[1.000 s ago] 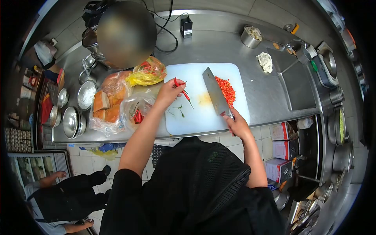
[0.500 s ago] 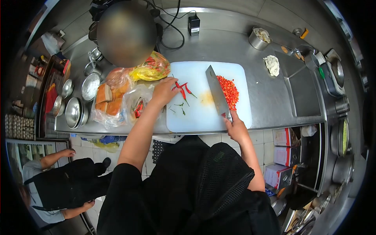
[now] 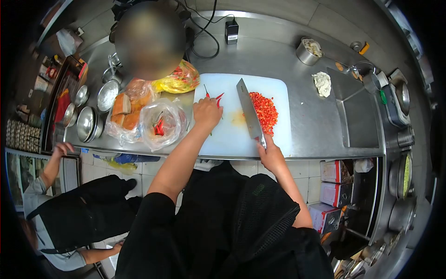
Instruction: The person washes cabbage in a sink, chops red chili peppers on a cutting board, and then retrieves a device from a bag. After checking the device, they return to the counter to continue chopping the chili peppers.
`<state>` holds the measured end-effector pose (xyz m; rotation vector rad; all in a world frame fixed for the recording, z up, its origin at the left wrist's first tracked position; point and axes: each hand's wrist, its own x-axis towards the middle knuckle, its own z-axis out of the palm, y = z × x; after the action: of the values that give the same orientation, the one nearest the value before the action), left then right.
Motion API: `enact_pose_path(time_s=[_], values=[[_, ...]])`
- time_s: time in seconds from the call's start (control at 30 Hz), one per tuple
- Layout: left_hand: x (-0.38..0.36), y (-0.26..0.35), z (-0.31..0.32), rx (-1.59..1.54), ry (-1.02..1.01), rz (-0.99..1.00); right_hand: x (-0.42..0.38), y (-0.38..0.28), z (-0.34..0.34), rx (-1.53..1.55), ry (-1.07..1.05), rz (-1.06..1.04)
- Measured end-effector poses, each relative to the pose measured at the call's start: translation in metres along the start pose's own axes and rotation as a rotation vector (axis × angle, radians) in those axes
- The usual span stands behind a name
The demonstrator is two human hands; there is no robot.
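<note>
A white cutting board (image 3: 223, 144) lies on the steel counter. My right hand (image 3: 272, 155) is closed round the handle of a cleaver (image 3: 251, 111), whose blade rests along the left side of a heap of chopped red chilies (image 3: 265, 112). On the board's left part, my left hand (image 3: 207, 113) lies over whole red chilies (image 3: 219, 98); its fingertips are curled down and partly hidden, so its grip cannot be made out. Left of that hand, an open plastic bag (image 3: 162, 124) holds more red chilies.
Bread pieces (image 3: 121, 104) in plastic, a yellow chili bag (image 3: 179, 83) and metal bowls (image 3: 86, 123) stand left. A white cloth (image 3: 321, 84), a pot (image 3: 309, 51) and a sink (image 3: 360, 116) are right. A co-worker (image 3: 79, 214) is at lower left.
My left hand has moved right and down over the whole chilies. The cleaver and my right hand have shifted slightly left. The co-worker's arms have moved.
</note>
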<state>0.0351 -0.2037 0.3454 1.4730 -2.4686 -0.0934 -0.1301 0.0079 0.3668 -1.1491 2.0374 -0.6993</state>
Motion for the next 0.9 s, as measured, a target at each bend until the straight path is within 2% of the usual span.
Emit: enact_pose_path(time_s=[0.07,0.13,0.17,0.23,0.47,0.57,0.63,0.7,0.77,0.83,0.9], values=[[0.005,0.000,0.005,0.002,-0.017,0.011,-0.004,-0.005,0.000,-0.059,0.065,-0.090],[0.006,-0.005,0.008,-0.034,-0.134,0.163,-0.005,-0.010,-0.001,-0.068,0.062,-0.055],[0.005,-0.008,0.008,-0.037,-0.138,0.178,-0.006,-0.012,-0.001,-0.079,0.049,-0.023],[0.003,-0.016,0.004,-0.177,-0.170,0.342,-0.003,-0.003,0.007,-0.088,0.094,-0.031],[0.015,-0.052,-0.006,-0.356,-0.217,0.309,-0.006,-0.005,0.017,-0.099,0.171,0.023],[0.027,-0.058,-0.006,-0.404,-0.250,0.445,-0.008,-0.005,0.019,-0.109,0.167,0.058],[0.030,-0.056,-0.005,-0.342,-0.372,0.524,-0.010,-0.008,0.021,-0.108,0.176,0.070],[0.035,-0.058,-0.001,-0.386,-0.365,0.547,-0.012,-0.012,0.021,-0.106,0.181,0.071],[0.039,-0.059,0.002,-0.421,-0.351,0.558,-0.014,-0.024,0.018,-0.026,0.137,0.175],[0.042,-0.061,0.001,-0.545,-0.471,0.555,-0.014,-0.020,0.018,-0.024,0.128,0.173],[0.042,-0.063,0.007,-0.519,-0.484,0.544,-0.011,-0.018,0.016,-0.006,0.124,0.169]])
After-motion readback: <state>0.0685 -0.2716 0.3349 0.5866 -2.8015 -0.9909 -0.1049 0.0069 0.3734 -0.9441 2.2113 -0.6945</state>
